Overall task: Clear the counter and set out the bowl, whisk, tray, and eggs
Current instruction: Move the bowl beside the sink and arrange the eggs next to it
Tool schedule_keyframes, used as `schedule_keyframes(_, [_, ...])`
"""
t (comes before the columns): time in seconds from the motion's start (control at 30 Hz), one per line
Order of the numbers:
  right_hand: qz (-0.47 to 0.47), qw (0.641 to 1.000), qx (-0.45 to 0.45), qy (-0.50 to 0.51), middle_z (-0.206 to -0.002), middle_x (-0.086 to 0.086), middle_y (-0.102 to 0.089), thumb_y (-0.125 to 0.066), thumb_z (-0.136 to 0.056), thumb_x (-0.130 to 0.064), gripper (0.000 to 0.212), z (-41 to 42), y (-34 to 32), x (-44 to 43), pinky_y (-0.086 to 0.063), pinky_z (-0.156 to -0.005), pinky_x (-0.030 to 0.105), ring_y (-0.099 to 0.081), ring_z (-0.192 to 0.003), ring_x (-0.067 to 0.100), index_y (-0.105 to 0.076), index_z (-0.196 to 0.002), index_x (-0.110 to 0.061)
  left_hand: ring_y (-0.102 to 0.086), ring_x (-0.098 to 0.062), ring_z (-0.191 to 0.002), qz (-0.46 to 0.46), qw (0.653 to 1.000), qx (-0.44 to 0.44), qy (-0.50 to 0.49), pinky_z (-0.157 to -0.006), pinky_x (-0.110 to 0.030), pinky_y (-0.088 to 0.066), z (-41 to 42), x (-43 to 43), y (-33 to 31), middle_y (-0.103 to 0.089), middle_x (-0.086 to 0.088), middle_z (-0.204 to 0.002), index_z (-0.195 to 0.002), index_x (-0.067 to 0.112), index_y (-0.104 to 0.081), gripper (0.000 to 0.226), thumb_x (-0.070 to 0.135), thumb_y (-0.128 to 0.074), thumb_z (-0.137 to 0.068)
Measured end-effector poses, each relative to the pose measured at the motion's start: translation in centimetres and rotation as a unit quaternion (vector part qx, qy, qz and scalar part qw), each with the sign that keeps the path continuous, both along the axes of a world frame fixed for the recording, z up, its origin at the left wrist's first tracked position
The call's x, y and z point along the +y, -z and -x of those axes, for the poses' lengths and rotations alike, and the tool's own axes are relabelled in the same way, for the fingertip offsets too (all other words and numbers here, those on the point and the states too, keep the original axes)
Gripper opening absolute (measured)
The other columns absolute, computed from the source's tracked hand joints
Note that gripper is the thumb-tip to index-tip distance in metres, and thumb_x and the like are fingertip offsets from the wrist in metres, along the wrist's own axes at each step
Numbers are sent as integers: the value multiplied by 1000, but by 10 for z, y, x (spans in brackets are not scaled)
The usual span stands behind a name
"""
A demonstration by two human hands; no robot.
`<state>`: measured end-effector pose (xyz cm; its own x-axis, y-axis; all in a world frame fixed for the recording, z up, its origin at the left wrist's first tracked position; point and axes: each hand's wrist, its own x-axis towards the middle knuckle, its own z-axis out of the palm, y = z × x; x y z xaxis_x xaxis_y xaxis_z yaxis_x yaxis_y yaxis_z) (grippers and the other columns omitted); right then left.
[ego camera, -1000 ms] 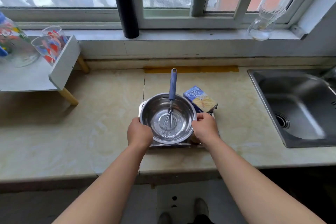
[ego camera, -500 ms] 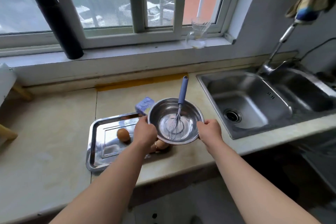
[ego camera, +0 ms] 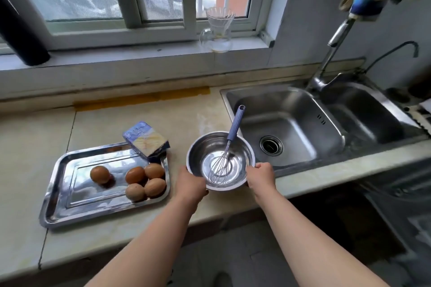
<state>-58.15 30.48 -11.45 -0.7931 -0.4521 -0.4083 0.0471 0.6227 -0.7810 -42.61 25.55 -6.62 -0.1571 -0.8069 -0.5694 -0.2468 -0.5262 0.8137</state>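
Lifted off the tray (ego camera: 58, 196), the bowl (ego camera: 220, 161) now sits near the desk's front edge, left hand (ego camera: 190, 185) and right hand (ego camera: 261, 176) clamped on its rim; the leaning whisk (ego camera: 229, 144) could tip out

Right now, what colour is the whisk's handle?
Pale blue-purple whisk handle; the head view shows it.

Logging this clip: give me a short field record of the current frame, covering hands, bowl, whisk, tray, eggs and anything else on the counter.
left hand: grips bowl's left rim
right hand: grips bowl's right rim
bowl: steel, between tray and sink; whether it rests on the counter is unclear
whisk: inside bowl, blue handle leaning out over the far rim
tray: steel, flat on counter, left of bowl
eggs: five on tray, one apart to the left
box: on tray's far right corner
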Motion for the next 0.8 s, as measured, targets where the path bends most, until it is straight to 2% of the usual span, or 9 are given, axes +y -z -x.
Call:
schedule_keyframes(0.07, [1,1000,-14,-18,-61,2,-37,-52,-76,-9,21,5,6,4,-27,-45,24,-35,-51,20,-35,-67,-18,-59,-27,-73,4,1000,-10,-15,-72,-51,-58,4,2,8,-59,-10,-85,-94,8,-55,36,-11,-61,-64])
schedule_keyframes(0.17, [-9,998,-30,-49,-63,0,-39,-57,-73,-10,22,8,12,8,-31,-48,26,-36,-54,17,-37,-68,-18,-56,-17,-72,8,999,-47,-18,-56,-32,-57,5,0,13,-55,-6,-91,-112,9,-45,52,-13,-66,-69])
schedule_keyframes(0.23, [-21,997,-42,-67,-65,1,-41,-59,-64,-14,23,9,14,10,-39,-54,30,-41,-58,21,-36,-67,-18,-56,-25,-80,-7,998,-61,-28,-67,-43,-59,5,-3,15,-49,-6,-91,-118,13,-39,59,-14,-63,-71])
schedule_keyframes(0.33, [-39,994,-51,-86,-66,3,-42,-56,-59,-19,22,10,15,10,-40,-54,29,-43,-58,23,-36,-66,-19,-57,-34,-89,9,994,-111,-22,-77,-57,-56,4,-10,21,-47,-4,-81,-99,11,-43,38,-15,-56,-74])
schedule_keyframes(0.4, [-47,993,-46,-97,-66,2,-44,-56,-66,-19,19,12,14,10,-36,-52,25,-44,-58,23,-37,-66,-19,-59,-35,-94,33,988,-150,-10,-81,-54,-55,1,-14,24,-49,-5,-83,-95,12,-46,30,-10,-54,-76])
schedule_keyframes(0.47, [-48,993,-39,-98,-76,4,-57,-56,-71,-18,8,15,14,9,-38,-55,25,-52,-65,24,-50,-74,-14,-58,-33,-96,47,984,-172,-1,-86,-49,-54,-1,-18,28,-50,-7,-91,-111,8,-48,36,-7,-53,-79])
schedule_keyframes(0.57, [-43,994,-36,-94,-95,5,-64,-56,-76,-13,19,18,12,4,-47,-66,30,-63,-85,27,-57,-95,-15,-57,-31,-95,68,980,-186,5,-86,-37,-52,-3,-22,32,-59,-14,-106,-123,6,-49,43,-7,-50,-82])
schedule_keyframes(0.67, [-47,993,-21,-107,-96,6,-64,-56,-75,-12,20,20,10,1,-52,-74,37,-64,-88,29,-56,-95,-15,-60,-33,-103,87,979,-184,3,-88,-38,-52,-5,-26,38,-60,-15,-120,-131,11,-50,51,-5,-50,-82])
schedule_keyframes(0.8, [-62,991,-24,-116,-92,11,-65,-56,-72,-12,12,18,13,2,-58,-73,43,-65,-85,32,-54,-84,-13,-62,-34,-102,79,986,-147,-27,-85,-36,-52,-1,-32,42,-63,-17,-119,-136,12,-48,54,-4,-48,-84])
